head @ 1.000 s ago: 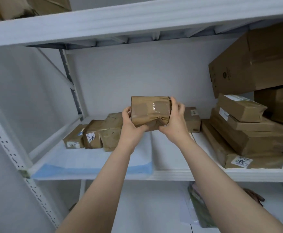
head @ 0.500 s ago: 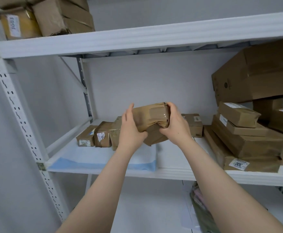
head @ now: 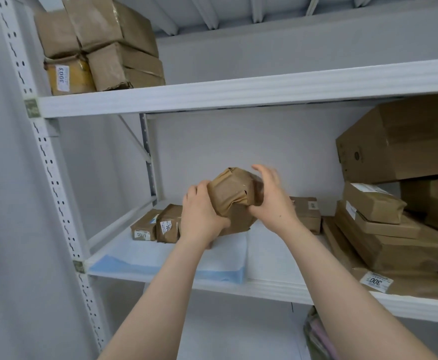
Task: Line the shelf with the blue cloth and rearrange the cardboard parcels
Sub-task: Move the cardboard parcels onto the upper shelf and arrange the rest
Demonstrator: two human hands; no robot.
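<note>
A brown paper-wrapped parcel [head: 234, 189] is held tilted above the middle shelf [head: 264, 287]. My left hand [head: 202, 214] grips its lower left side. My right hand [head: 271, 198] cups its right side with the thumb underneath and the fingers spread, partly lifted off the top. Under the hands a larger parcel [head: 238, 223] lies on the blue cloth [head: 166, 261], which covers the left part of the shelf. Two small labelled parcels [head: 158, 226] stand at the back left of the cloth.
A stack of flat parcels [head: 394, 245] and a big carton [head: 400, 146] fill the shelf's right end. A small parcel [head: 307, 210] sits behind my right hand. Several parcels [head: 101, 45] crowd the upper shelf's left end. A perforated upright [head: 54, 183] stands at left.
The camera has tipped upward, showing the upper shelf. The held parcel has turned from level to tilted, end toward me, and my right fingers have loosened from its top.
</note>
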